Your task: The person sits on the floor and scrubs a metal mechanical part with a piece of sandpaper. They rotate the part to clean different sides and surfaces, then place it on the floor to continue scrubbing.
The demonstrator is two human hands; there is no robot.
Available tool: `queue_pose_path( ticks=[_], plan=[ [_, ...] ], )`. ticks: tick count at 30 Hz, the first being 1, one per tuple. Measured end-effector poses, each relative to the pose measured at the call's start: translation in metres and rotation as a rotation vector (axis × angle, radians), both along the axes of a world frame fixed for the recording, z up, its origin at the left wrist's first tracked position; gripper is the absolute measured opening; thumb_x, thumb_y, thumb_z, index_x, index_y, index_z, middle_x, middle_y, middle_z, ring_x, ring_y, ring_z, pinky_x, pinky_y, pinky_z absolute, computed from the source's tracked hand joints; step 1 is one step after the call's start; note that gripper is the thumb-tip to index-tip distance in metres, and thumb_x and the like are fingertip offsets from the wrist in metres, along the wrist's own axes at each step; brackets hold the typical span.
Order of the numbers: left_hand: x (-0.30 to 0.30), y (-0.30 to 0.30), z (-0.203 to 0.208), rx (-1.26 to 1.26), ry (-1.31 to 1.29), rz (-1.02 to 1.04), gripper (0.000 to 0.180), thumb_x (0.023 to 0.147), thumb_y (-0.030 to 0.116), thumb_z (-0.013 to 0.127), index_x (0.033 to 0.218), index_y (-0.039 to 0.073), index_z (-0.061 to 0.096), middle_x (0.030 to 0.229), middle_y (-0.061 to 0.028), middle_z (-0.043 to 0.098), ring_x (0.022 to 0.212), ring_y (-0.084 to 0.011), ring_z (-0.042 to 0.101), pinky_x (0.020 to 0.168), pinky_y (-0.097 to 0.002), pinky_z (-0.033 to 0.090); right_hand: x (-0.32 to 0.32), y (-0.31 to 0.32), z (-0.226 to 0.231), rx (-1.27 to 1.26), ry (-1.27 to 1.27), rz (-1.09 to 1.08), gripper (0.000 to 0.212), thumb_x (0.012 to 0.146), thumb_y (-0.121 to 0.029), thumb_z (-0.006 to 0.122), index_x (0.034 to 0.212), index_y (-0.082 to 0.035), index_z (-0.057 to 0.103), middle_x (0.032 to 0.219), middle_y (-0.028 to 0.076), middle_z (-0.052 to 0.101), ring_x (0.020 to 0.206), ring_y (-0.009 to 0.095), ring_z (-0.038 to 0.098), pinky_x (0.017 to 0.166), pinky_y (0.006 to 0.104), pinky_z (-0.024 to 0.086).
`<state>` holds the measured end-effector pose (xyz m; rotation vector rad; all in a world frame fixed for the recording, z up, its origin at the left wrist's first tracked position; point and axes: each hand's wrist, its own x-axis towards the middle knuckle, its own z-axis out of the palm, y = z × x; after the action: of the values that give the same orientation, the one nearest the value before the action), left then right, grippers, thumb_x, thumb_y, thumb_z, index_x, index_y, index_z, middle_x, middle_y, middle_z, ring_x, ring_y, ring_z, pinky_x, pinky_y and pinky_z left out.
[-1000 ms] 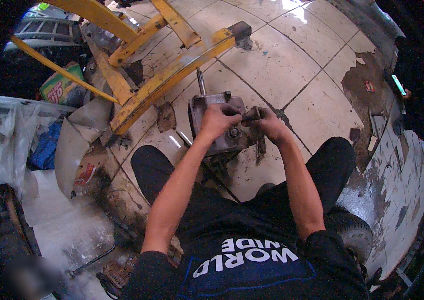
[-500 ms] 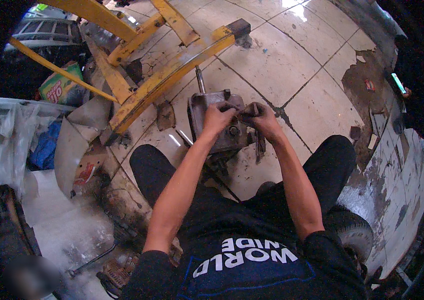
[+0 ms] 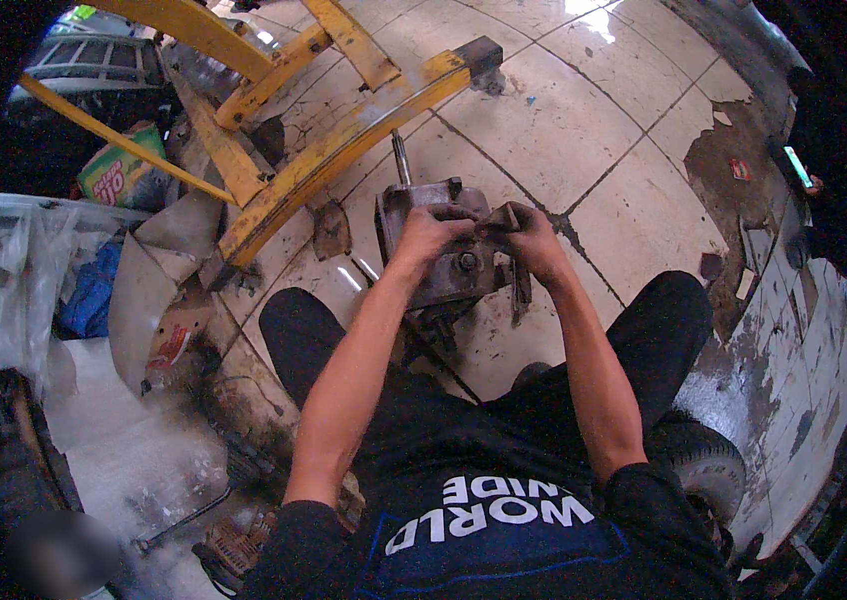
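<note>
A greasy metal gearbox (image 3: 449, 285) rests on the tiled floor between my knees. Its splined shaft (image 3: 401, 158) points away from me. Over the top of the housing, my left hand (image 3: 434, 235) is closed, fingertips pinched together. Close beside it, my right hand (image 3: 532, 243) is also closed, its blackened fingers meeting near the left fingertips. Whatever lies between the fingers is dark and hidden by them. A round bolt head (image 3: 467, 261) shows on the housing just below my hands, and a dark metal lever (image 3: 521, 290) hangs at its right side.
A yellow steel frame (image 3: 344, 150) spans the floor beyond the gearbox, at the upper left. Left of me are a cardboard box (image 3: 176, 335), plastic sheeting (image 3: 19, 270) and a long-handled tool (image 3: 184, 520). A tyre (image 3: 709, 465) stands by my right hip. Another person holds a phone (image 3: 798, 167) far right.
My left hand has tilted slightly and its fingers have flattened over the housing. The right fingers have shifted a little. The gearbox stays where it was.
</note>
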<state>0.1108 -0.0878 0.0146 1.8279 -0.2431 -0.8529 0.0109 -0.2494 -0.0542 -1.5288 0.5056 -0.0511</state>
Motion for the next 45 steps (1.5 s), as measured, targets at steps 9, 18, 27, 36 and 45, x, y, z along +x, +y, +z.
queue_pose_path(
  ticks=[9, 18, 27, 36, 45],
  plan=[
    [0.005, 0.008, -0.015, 0.014, -0.051, 0.069, 0.026, 0.077, 0.014, 0.075, 0.098, -0.002, 0.074, 0.090, -0.0090, 0.073, 0.079, -0.0171, 0.068, 0.074, -0.0311, 0.053, 0.000, 0.000, 0.020, -0.051, 0.029, 0.004, 0.016, 0.081, -0.010, 0.076, 0.092, -0.002, 0.067, 0.087, 0.005, 0.070, 0.080, 0.013, 0.062, 0.077, 0.0298, 0.050],
    [0.000, 0.008, -0.016, 0.059, -0.153, -0.092, 0.034, 0.080, 0.028, 0.076, 0.105, 0.004, 0.072, 0.097, -0.0065, 0.073, 0.086, -0.0198, 0.068, 0.081, -0.0341, 0.053, -0.002, 0.003, 0.014, -0.079, 0.034, 0.008, 0.023, 0.077, -0.013, 0.078, 0.094, -0.002, 0.067, 0.087, 0.005, 0.070, 0.079, 0.014, 0.061, 0.074, 0.0311, 0.050],
    [-0.004, 0.007, -0.022, -0.096, 0.014, 0.120, 0.027, 0.079, 0.016, 0.076, 0.097, -0.003, 0.073, 0.085, -0.0074, 0.074, 0.074, -0.0155, 0.068, 0.073, -0.0297, 0.053, -0.002, 0.011, 0.016, -0.170, 0.045, 0.029, 0.034, 0.077, -0.024, 0.082, 0.095, -0.001, 0.066, 0.089, 0.006, 0.069, 0.081, 0.016, 0.062, 0.076, 0.0325, 0.051],
    [0.001, 0.013, -0.027, 0.125, -0.541, 0.221, 0.033, 0.083, 0.023, 0.074, 0.109, 0.003, 0.071, 0.104, -0.0148, 0.072, 0.098, -0.0271, 0.068, 0.089, -0.0356, 0.051, -0.002, 0.001, -0.029, -0.188, 0.159, -0.018, 0.033, 0.076, -0.020, 0.077, 0.101, 0.000, 0.070, 0.096, 0.014, 0.073, 0.086, 0.023, 0.068, 0.079, 0.0346, 0.053],
    [0.025, 0.032, -0.090, 0.494, -1.215, -0.099, 0.062, 0.091, 0.053, 0.057, 0.134, 0.009, 0.056, 0.145, -0.0168, 0.045, 0.143, -0.0351, 0.029, 0.119, -0.0510, 0.015, 0.021, 0.023, -0.087, -0.048, 0.196, -0.036, 0.033, 0.074, -0.019, 0.084, 0.099, -0.001, 0.071, 0.094, 0.007, 0.072, 0.085, 0.015, 0.065, 0.078, 0.0309, 0.051]
  ],
)
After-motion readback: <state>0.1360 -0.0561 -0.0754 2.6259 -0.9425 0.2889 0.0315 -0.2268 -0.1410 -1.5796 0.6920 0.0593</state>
